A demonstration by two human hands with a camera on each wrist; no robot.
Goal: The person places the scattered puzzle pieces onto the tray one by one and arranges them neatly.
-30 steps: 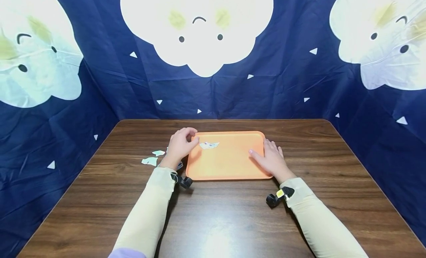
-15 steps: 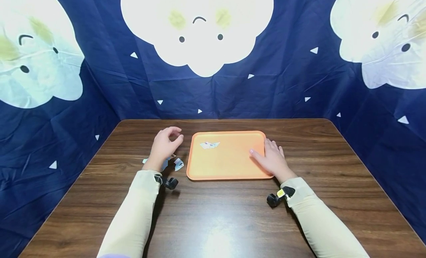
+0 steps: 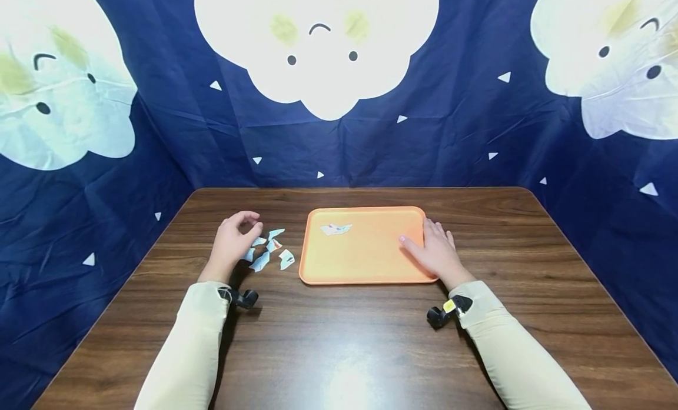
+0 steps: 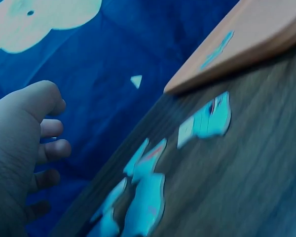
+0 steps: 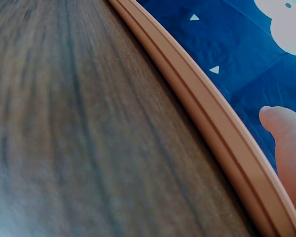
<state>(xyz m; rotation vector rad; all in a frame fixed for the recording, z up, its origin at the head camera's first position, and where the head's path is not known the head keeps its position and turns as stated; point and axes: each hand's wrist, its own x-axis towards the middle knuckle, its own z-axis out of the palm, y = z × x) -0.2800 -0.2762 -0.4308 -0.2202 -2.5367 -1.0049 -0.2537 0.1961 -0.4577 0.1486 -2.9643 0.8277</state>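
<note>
My left fingers (image 4: pixel 54 149) curve loosely, empty; I should pinch one piece (image 3: pixel 259 242) edgewise. My right hand (image 3: pixel 437 251), fingers extended, touches the tray (image 3: pixel 360 269).

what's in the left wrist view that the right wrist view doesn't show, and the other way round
Only the left wrist view: the left hand, several jagged scraps on the table, and a single scrap on the orange tray.
Only the right wrist view: part of the right hand.
Both: the table, part of the tray, and the blue backdrop.
</note>
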